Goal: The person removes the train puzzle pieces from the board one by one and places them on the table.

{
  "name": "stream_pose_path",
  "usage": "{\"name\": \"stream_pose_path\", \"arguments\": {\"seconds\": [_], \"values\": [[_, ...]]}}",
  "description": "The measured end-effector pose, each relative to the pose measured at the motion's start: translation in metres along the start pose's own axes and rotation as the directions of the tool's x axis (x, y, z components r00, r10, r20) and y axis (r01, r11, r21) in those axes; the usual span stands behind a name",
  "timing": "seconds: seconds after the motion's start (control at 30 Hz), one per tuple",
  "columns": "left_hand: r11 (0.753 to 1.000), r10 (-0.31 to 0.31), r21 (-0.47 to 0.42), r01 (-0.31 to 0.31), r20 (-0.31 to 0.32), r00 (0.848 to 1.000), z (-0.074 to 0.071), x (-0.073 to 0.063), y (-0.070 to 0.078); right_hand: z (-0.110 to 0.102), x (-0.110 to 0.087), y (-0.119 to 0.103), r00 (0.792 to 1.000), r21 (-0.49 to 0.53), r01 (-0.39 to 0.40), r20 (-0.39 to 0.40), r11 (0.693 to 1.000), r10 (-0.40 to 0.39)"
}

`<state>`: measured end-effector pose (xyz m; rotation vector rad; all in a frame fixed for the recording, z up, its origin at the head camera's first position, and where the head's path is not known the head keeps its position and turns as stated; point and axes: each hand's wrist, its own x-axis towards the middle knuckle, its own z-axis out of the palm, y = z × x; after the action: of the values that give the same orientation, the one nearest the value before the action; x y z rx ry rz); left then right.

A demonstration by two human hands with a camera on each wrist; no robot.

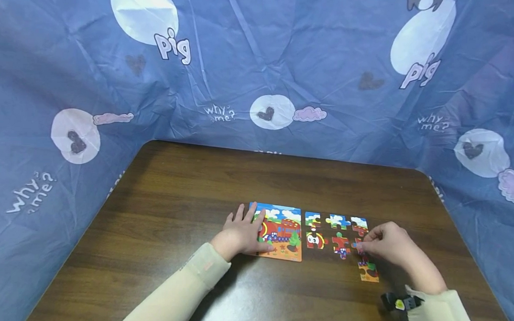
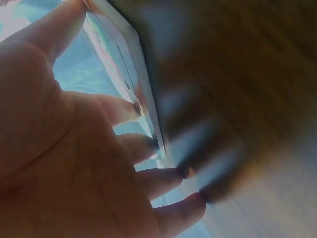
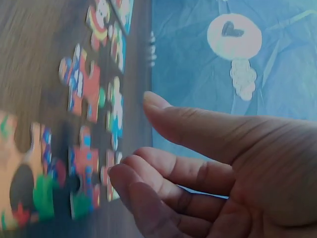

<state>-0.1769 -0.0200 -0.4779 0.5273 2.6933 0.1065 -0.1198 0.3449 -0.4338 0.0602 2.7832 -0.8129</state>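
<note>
My left hand (image 1: pixel 242 234) lies with spread fingers over the left part of a square picture puzzle board (image 1: pixel 292 219) showing a red train. In the left wrist view its fingertips (image 2: pixel 130 111) meet the board's edge (image 2: pixel 143 84). Right of the board lie several loose jigsaw pieces in rows. My right hand (image 1: pixel 384 242) hovers at the rightmost column, with its fingertips over or touching a red and blue piece (image 3: pixel 85 161); contact is unclear. The right wrist view shows the thumb apart from the bent fingers, nothing between them. An orange and green corner piece (image 3: pixel 29 168) sits nearby.
The brown wooden table (image 1: pixel 187 176) has a blue printed cloth (image 1: pixel 240 59) hanging behind it and at both sides. Other loose pieces include a white face piece (image 1: pixel 315 240), a cloud piece (image 1: pixel 338 221) and a red piece (image 1: pixel 341 243). A dark strap (image 1: pixel 401 302) sits at the right wrist.
</note>
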Motion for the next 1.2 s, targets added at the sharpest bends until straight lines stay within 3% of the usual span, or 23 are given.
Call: {"name": "stream_pose_path", "arguments": {"seconds": [0.4, 0.53, 0.77, 1.0, 1.2], "values": [[1.000, -0.006, -0.008, 0.006, 0.008, 1.000, 0.002, 0.001, -0.001, 0.033, 0.019, -0.044, 0.993, 0.104, 0.116, -0.018, 0.988, -0.115], [1.000, -0.006, -0.022, 0.006, 0.015, 1.000, 0.007, 0.007, -0.003, 0.049, 0.025, -0.058, 0.984, 0.139, 0.178, -0.008, 0.974, -0.178], [1.000, 0.008, -0.028, -0.008, 0.015, 1.000, 0.019, 0.021, -0.009, 0.069, 0.034, -0.081, 0.950, 0.170, 0.302, 0.032, 0.938, -0.312], [1.000, 0.006, -0.030, -0.006, 0.007, 1.000, 0.022, 0.024, -0.011, 0.090, 0.038, -0.099, 0.932, 0.168, 0.347, 0.048, 0.923, -0.359], [0.998, 0.035, -0.057, -0.035, 0.009, 0.999, 0.012, 0.012, -0.010, 0.106, 0.041, -0.111, 0.936, 0.152, 0.333, 0.070, 0.931, -0.346]]}}
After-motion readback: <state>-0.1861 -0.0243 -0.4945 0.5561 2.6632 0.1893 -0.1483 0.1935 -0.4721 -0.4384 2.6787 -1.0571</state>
